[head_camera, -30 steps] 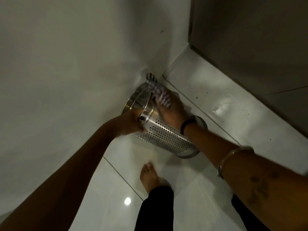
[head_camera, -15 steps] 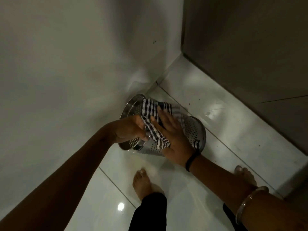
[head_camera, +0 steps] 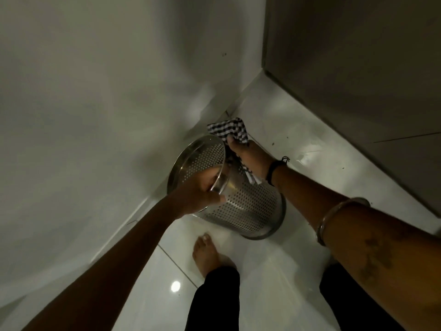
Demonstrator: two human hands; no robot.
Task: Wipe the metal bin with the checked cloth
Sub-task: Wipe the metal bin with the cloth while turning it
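You stand barefoot on a glossy white tiled floor (head_camera: pixel 310 130) in a corner beside a pale wall (head_camera: pixel 95 103). The perforated metal bin (head_camera: pixel 248 206) is tilted, its base rim on the floor near your foot (head_camera: pixel 207 254). Your left hand (head_camera: pixel 198 194) grips its open rim, fingers curled inside. Your right hand (head_camera: pixel 248 156) is closed on the checked cloth (head_camera: pixel 229 129), pressing it against the bin's upper side near the rim.
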